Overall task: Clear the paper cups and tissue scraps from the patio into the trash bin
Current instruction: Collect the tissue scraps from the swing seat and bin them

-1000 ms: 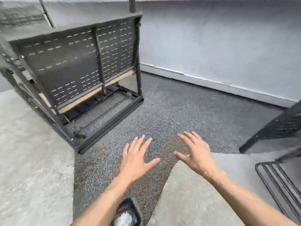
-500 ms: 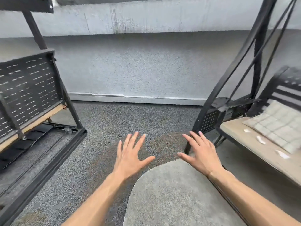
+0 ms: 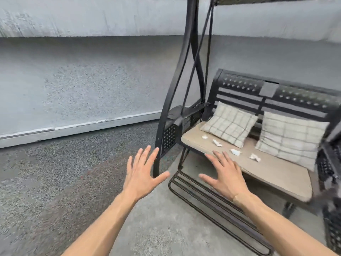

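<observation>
Grey-walled patio, speckled floor, swing bench (image 3: pixel 245 163) at right. Four tissue scraps (image 3: pixel 235 152) lie on its seat cushion, in front of the left checked pillow (image 3: pixel 228 122). Left hand (image 3: pixel 143 174) and right hand (image 3: pixel 224 175) hover short of the bench, fingers spread wide, holding nothing. Best to pinch each light scrap, nearest first; no cups or bin visible.

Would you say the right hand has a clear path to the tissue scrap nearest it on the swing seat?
Probably yes: the right hand is open and empty, and only bare seat cushion lies between it and the nearest tissue scrap.
</observation>
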The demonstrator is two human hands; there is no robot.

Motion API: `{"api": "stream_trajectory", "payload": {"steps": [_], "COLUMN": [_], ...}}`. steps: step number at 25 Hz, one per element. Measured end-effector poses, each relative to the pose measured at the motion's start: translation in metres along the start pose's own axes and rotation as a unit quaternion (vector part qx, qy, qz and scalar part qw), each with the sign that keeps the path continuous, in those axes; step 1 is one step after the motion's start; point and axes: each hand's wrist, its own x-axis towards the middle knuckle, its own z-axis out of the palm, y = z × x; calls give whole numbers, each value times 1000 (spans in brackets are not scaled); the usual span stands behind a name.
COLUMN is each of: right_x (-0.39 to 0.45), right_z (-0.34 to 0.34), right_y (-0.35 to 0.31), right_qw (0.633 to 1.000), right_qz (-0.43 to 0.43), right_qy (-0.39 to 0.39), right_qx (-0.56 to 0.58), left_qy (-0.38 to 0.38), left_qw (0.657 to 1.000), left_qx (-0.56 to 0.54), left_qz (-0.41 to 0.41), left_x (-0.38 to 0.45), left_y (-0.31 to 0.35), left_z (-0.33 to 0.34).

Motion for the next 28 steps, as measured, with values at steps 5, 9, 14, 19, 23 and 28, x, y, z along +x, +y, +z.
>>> {"api": "stream_trajectory", "payload": {"steps": [5, 9, 14, 19, 23, 28], "right_x": [38, 83, 122, 149, 170, 207], "right_z": [-1, 1, 8, 15, 26, 42], "right_y": [45, 57, 61, 78, 111, 180], "right_qw": [994, 985, 972, 959, 950, 940], "right_qz": [97, 162, 228, 276, 303, 333], "right_qy": [25, 37, 55, 57, 66, 71], "right_qx": [-32, -37, -29, -32, -30, 0], "left_qy": [-36, -52, -61, -83, -109, -126], "left_qw": [996, 989, 977, 965, 956, 948], "left_qx": [-31, -46, -71, -89, -97, -92], "left_qz": [76, 129, 191, 231, 254, 276], "left_x": [91, 170, 251, 307, 350, 407], "left_y": [16, 16, 14, 25, 48, 92], "left_z": [46, 68, 86, 113, 143, 184]}}
